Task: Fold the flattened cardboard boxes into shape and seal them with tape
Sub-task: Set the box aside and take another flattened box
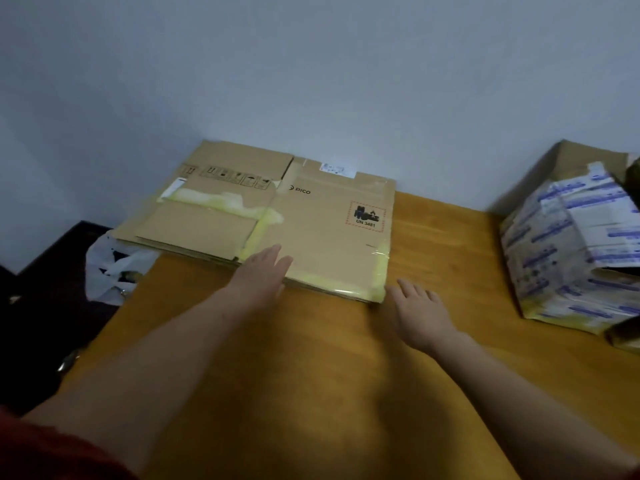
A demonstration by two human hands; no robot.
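A stack of flattened cardboard boxes (311, 230) lies at the far side of the wooden table (311, 375), against the wall. The top one carries a PICO logo, a UN 3481 label and strips of yellowish tape along its edges. My left hand (263, 275) is flat and open, its fingertips resting on the near edge of the top box. Just off the stack's near right corner, my right hand (420, 310) hovers open above the table, holding nothing. No tape roll is in view.
A formed box (571, 251) covered in white and blue printed tape stands at the table's right edge, with a brown cardboard flap behind it. A white plastic bag (110, 268) sits off the table's left side, by dark furniture. A wall rises directly behind the stack.
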